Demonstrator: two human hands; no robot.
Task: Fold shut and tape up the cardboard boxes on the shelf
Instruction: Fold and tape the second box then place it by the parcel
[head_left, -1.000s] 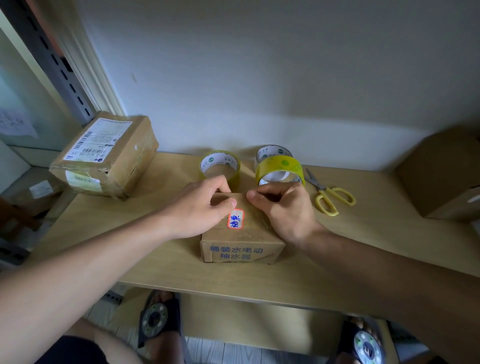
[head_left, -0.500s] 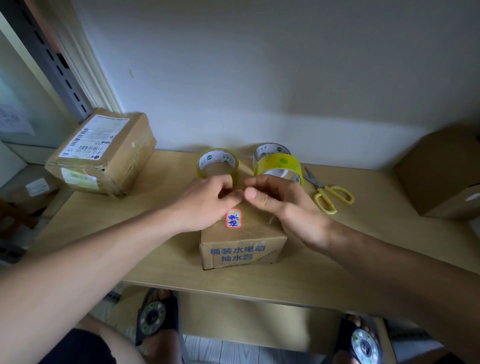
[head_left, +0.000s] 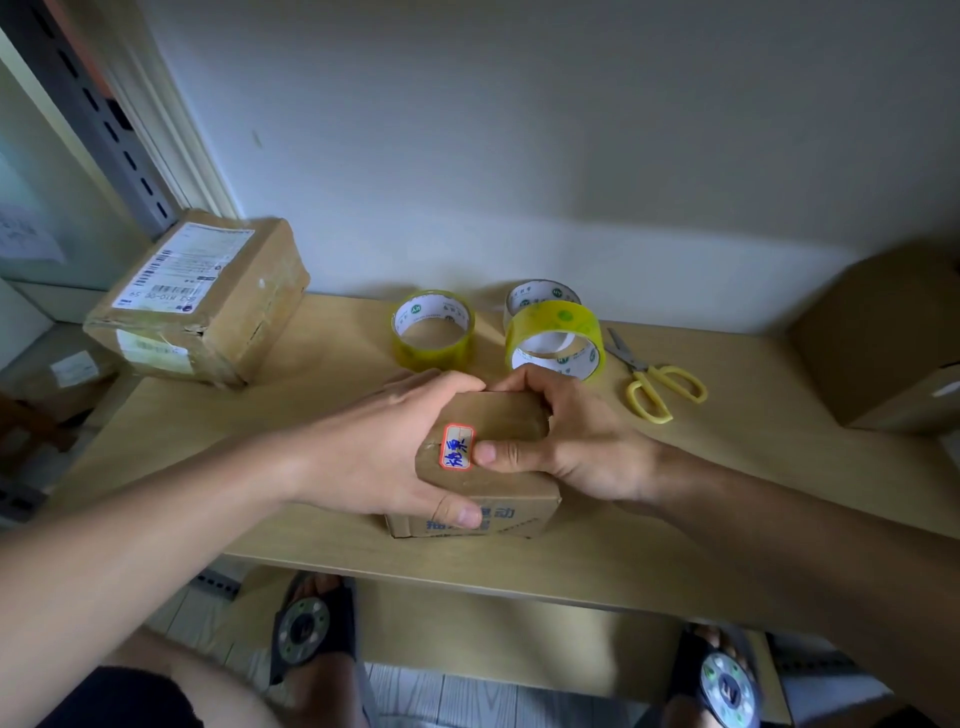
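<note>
On the wooden shelf (head_left: 649, 519), a big labelled box (head_left: 208, 306) sits at the back left. The small cardboard box (head_left: 498, 431) is near the front edge, and both hands clasp it: the left hand (head_left: 379, 447) wraps its left side, the right hand (head_left: 566, 436) its right side, thumb on top. Behind lie three tape rolls (head_left: 553, 338) and yellow scissors (head_left: 654, 384).

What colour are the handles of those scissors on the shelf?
Yellow. The scissors have yellow handles and grey metal blades, shown clearly in the head view.
</note>
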